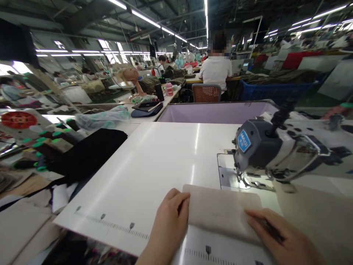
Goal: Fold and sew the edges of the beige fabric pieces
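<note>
A beige fabric piece (220, 208), roughly rectangular, is held by its two ends just over the white table (143, 176), in front of the sewing machine (259, 151). My left hand (172, 217) pinches its left edge between thumb and fingers. At the other end, my right hand (278, 232) grips the right edge, its fingers closed. The machine's lit needle area (242, 180) lies just behind the cloth. More beige fabric (317, 217) spreads at the right, beneath the machine arm.
Black cloth (96, 151) and thread spools (41, 147) crowd the left side. Beige cloth (22, 228) lies at the lower left. Beyond the table sits a lilac-lined bin (209, 112). A person in a white shirt (216, 71) sits ahead, beside a blue basket (275, 90).
</note>
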`<control>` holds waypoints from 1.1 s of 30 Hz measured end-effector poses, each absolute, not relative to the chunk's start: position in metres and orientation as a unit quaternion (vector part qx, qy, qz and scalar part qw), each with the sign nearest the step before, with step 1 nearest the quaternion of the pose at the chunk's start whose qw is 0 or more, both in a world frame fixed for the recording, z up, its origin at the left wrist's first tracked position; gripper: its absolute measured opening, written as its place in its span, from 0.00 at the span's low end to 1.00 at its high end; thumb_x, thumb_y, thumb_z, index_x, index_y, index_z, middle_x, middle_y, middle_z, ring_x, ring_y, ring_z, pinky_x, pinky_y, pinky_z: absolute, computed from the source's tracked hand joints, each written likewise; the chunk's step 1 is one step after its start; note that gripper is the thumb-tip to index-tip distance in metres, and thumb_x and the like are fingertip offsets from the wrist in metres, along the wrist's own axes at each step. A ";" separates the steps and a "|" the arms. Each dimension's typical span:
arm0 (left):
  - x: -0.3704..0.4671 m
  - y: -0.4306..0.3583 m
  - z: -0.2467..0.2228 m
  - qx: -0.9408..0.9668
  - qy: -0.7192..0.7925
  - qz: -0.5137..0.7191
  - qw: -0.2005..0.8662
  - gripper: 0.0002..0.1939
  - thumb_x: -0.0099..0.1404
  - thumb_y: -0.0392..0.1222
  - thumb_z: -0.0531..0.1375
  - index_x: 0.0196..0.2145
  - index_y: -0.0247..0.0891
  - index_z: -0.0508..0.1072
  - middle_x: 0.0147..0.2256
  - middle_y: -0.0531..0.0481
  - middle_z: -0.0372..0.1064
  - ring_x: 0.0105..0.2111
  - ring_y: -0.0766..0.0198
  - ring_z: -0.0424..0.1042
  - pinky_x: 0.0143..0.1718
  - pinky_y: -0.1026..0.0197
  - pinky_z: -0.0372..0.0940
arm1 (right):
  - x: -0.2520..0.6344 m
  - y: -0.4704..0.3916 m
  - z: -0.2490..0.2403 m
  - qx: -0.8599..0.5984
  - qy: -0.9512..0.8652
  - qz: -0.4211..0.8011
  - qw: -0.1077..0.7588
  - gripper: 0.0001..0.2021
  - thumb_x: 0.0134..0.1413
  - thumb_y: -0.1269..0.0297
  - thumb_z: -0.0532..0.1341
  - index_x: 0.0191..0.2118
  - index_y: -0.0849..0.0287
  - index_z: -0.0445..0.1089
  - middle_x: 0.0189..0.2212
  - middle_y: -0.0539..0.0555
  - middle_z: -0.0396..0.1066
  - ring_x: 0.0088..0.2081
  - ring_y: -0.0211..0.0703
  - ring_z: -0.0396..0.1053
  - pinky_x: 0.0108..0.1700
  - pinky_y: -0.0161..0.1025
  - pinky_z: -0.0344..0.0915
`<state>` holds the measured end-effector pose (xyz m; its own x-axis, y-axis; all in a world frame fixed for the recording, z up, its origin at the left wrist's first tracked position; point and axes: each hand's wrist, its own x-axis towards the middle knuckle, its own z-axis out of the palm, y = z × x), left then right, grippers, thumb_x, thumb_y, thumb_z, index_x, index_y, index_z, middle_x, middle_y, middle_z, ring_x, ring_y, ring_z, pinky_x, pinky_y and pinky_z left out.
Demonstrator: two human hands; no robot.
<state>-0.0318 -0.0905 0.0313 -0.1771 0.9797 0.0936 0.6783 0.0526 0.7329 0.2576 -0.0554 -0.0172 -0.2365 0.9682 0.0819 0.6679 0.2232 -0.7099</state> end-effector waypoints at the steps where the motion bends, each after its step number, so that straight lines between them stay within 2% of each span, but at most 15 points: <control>1: -0.032 -0.090 0.031 0.601 0.691 0.335 0.222 0.14 0.70 0.41 0.53 0.38 0.41 0.80 0.33 0.47 0.71 0.34 0.58 0.73 0.36 0.58 0.69 | 0.258 -0.055 -0.017 -0.555 -0.735 0.283 0.267 0.15 0.59 0.45 0.61 0.41 0.44 0.80 0.38 0.49 0.81 0.36 0.49 0.79 0.36 0.33 0.76; 7: -0.032 -0.089 0.032 0.611 0.696 0.308 0.215 0.14 0.69 0.40 0.53 0.37 0.41 0.79 0.33 0.47 0.71 0.34 0.58 0.74 0.36 0.58 0.69 | 0.254 -0.056 -0.015 -0.560 -0.725 0.283 0.283 0.14 0.58 0.45 0.61 0.39 0.44 0.80 0.37 0.48 0.81 0.35 0.48 0.79 0.35 0.32 0.75; 14: -0.037 -0.083 0.031 0.620 0.702 0.285 0.205 0.15 0.68 0.44 0.53 0.38 0.42 0.80 0.33 0.48 0.72 0.34 0.56 0.74 0.38 0.55 0.71 | 0.248 -0.061 -0.001 -0.585 -0.691 0.297 0.303 0.15 0.60 0.48 0.60 0.36 0.49 0.79 0.35 0.50 0.80 0.34 0.45 0.78 0.35 0.31 0.73; 19: -0.044 -0.078 0.025 0.636 0.693 0.284 0.187 0.15 0.68 0.48 0.54 0.37 0.43 0.81 0.32 0.49 0.73 0.32 0.57 0.75 0.36 0.57 0.72 | 0.246 -0.057 0.007 -0.608 -0.670 0.332 0.269 0.14 0.60 0.52 0.57 0.35 0.50 0.79 0.33 0.49 0.80 0.34 0.46 0.77 0.35 0.34 0.71; 23: -0.047 -0.078 0.023 0.651 0.683 0.280 0.178 0.15 0.68 0.49 0.55 0.38 0.44 0.80 0.32 0.50 0.74 0.32 0.58 0.76 0.35 0.59 0.73 | 0.244 -0.055 0.009 -0.619 -0.661 0.344 0.250 0.15 0.59 0.52 0.56 0.34 0.51 0.79 0.30 0.49 0.79 0.32 0.46 0.76 0.34 0.35 0.69; 29: -0.047 -0.079 0.024 0.652 0.690 0.275 0.150 0.16 0.68 0.50 0.54 0.37 0.44 0.80 0.33 0.51 0.75 0.33 0.58 0.77 0.35 0.60 0.73 | 0.240 -0.053 0.015 -0.633 -0.639 0.366 0.237 0.16 0.59 0.51 0.56 0.35 0.53 0.79 0.33 0.51 0.79 0.35 0.47 0.75 0.37 0.37 0.66; 33: -0.051 -0.080 0.020 0.664 0.688 0.257 0.141 0.15 0.69 0.50 0.54 0.40 0.44 0.79 0.35 0.51 0.75 0.34 0.59 0.77 0.35 0.61 0.73 | 0.239 -0.051 0.016 -0.632 -0.642 0.369 0.228 0.16 0.60 0.52 0.55 0.35 0.53 0.78 0.33 0.51 0.78 0.35 0.47 0.74 0.37 0.38 0.65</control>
